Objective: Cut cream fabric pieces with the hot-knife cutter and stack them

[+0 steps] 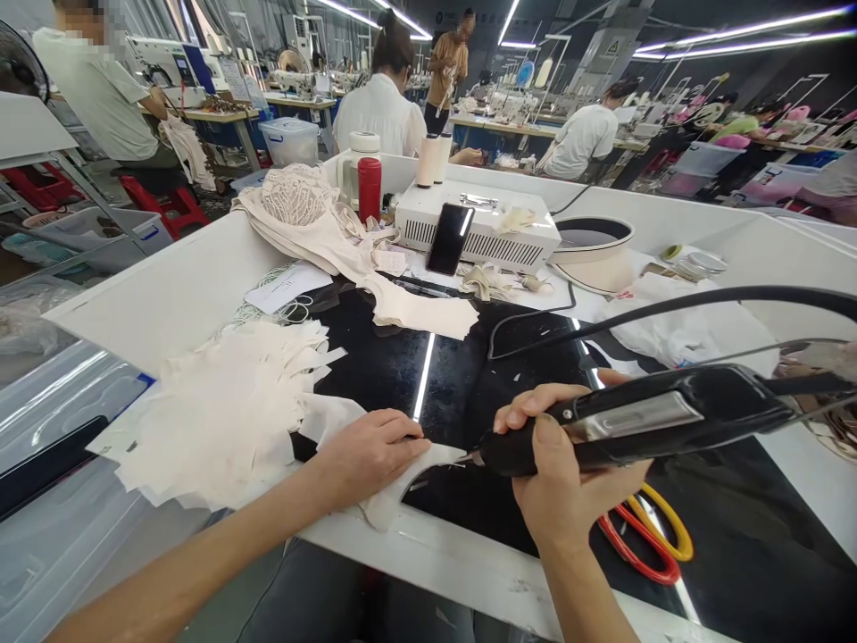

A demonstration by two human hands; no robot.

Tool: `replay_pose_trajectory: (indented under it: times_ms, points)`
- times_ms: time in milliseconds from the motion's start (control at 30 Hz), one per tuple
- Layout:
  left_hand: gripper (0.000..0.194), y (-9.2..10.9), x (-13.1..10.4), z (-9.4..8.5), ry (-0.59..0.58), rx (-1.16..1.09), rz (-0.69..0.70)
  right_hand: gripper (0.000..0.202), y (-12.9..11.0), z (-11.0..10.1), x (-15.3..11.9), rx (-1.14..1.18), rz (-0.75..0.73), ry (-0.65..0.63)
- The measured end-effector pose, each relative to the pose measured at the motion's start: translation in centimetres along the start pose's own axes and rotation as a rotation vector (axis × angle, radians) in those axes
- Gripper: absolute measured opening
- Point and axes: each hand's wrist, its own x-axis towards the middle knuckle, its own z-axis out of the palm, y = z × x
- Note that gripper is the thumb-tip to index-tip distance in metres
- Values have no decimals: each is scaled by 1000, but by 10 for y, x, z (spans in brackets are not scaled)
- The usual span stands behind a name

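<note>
My left hand (371,455) lies with its fingers pressed together on a cream fabric piece (331,418) at the front edge of the black tabletop (375,375). My right hand (569,473) is wrapped round a black corded hand tool (643,420) with a silver lever. The tool's pointed tip touches the right end of the fabric, just right of my left fingers. Left of my left hand spreads a big pile of cream fabric pieces (214,411). Scissors (653,540) with red and yellow handles lie under my right wrist.
Behind the hands are a cream fabric stack (425,308), a phone (451,237) leaning on a white box (482,228), a red bottle (369,189) and lace garments (295,205). The tool's black cable (669,308) arches rightward. Several people sit or stand beyond the partition.
</note>
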Motion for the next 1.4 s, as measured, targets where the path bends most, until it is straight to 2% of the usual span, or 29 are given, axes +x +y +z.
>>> replay_pose_trajectory:
  times_ms: [133,300,433,733,967,1133,1300,1400]
  points:
    - [32,11,-6,-4,-1,108,-87,48,-4,1,-3,-17,8,8]
    - [50,35,-11,-12,-74,150,-226,52,-11,1,-9,-44,-6,27]
    - [51,43,-9,-12,-108,155,-278,53,-14,1,-13,-65,-6,51]
    - [50,37,-9,-9,-116,218,-210,52,-19,-1,-21,-65,4,44]
    - [45,31,-12,-9,-188,110,-209,52,-22,-1,-25,-71,36,37]
    - [44,28,-12,-11,-178,81,-180,53,-23,0,-26,-51,9,34]
    - [42,34,-9,-15,-221,187,-143,53,-24,2,-27,-62,14,36]
    - [31,42,-7,-13,-233,263,-112,54,-25,2,-28,-75,6,36]
